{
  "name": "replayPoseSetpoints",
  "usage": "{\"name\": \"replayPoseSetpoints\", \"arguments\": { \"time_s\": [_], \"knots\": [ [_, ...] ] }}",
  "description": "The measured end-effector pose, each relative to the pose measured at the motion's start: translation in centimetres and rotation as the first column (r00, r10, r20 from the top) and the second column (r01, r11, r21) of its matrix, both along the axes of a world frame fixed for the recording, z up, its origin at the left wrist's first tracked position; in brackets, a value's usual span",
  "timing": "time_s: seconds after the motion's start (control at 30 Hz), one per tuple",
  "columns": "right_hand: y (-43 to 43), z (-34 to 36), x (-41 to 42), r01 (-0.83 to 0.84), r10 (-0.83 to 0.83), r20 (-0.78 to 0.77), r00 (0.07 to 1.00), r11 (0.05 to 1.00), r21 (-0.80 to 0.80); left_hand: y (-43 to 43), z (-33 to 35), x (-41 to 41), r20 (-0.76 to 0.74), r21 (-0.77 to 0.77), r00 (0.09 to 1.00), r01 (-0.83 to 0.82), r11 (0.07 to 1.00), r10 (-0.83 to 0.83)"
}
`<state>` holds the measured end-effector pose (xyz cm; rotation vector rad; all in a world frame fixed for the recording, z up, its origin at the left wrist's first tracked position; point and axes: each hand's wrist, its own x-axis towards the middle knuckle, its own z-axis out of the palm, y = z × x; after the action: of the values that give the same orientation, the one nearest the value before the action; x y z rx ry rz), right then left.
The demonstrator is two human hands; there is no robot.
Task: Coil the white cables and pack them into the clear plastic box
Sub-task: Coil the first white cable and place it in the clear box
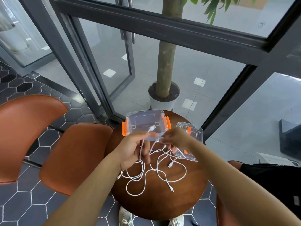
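Left hand [135,149] grips a plug end of the white cables [146,175]; right hand [175,139] pinches a strand, near the clear plastic box [145,111].

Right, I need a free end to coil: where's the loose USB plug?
Head view: the USB plug lies on the table, right of centre, below the right hand.

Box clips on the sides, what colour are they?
Orange. The clips on the clear box show best in the head view.
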<state>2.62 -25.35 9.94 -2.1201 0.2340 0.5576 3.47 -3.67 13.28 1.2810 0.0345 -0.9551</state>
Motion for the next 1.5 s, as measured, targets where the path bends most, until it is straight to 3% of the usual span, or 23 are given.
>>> {"name": "replayPoseSetpoints", "arguments": {
  "time_s": [0.13,0.43,0.67,0.83,0.9,1.0,1.13,1.27,1.4,1.5],
  "knots": [
    [0.9,3.3,2.0,0.050,-0.048,-0.014,0.999,0.989,0.141,-0.7,0.7,-0.8,-0.059,0.036,0.989,0.140,0.990,-0.137],
    [2.5,4.0,1.9,-0.015,-0.001,0.120,0.993,0.991,0.134,-1.1,-0.2,-0.4,0.059,0.201,0.995,0.064,0.977,-0.077],
    [3.7,5.2,1.3,0.012,-0.028,0.235,0.972,0.998,0.067,-0.9,-1.6,-0.9,0.091,0.099,0.996,-0.030,0.995,0.021],
    [5.9,6.2,-0.1,0.016,-0.047,0.306,0.951,0.994,0.105,-1.1,-1.6,-0.4,-0.144,-0.107,0.955,-0.275,0.956,0.259],
    [6.7,6.0,-1.1,-0.024,0.005,0.333,0.943,0.998,0.054,-0.9,-1.5,0.0,-0.231,-0.195,0.925,-0.349,0.916,0.303],
    [8.3,4.3,-3.6,-0.012,0.081,0.474,0.877,0.989,-0.147,-0.8,-0.9,0.7,-0.257,-0.203,0.901,-0.405,0.891,0.351],
    [9.0,2.6,-6.1,-0.034,0.084,0.561,0.824,0.995,-0.099,-0.8,0.2,1.6,-0.266,-0.319,0.872,-0.481,0.817,0.410],
    [6.9,1.3,-5.7,-0.052,-0.010,0.496,0.869,0.992,0.112,-0.4,0.6,1.9,-0.270,-0.397,0.896,-0.436,0.808,0.351],
    [4.3,-0.3,-5.4,-0.164,0.108,0.309,0.945,0.973,0.161,-0.1,0.9,2.2,-0.294,-0.462,0.909,-0.407,0.788,0.297],
    [2.3,-0.3,-4.7,-0.229,0.216,0.133,0.967,0.969,0.096,-0.2,1.0,2.0,-0.287,-0.471,0.928,-0.352,0.809,0.237]
  ]
}}
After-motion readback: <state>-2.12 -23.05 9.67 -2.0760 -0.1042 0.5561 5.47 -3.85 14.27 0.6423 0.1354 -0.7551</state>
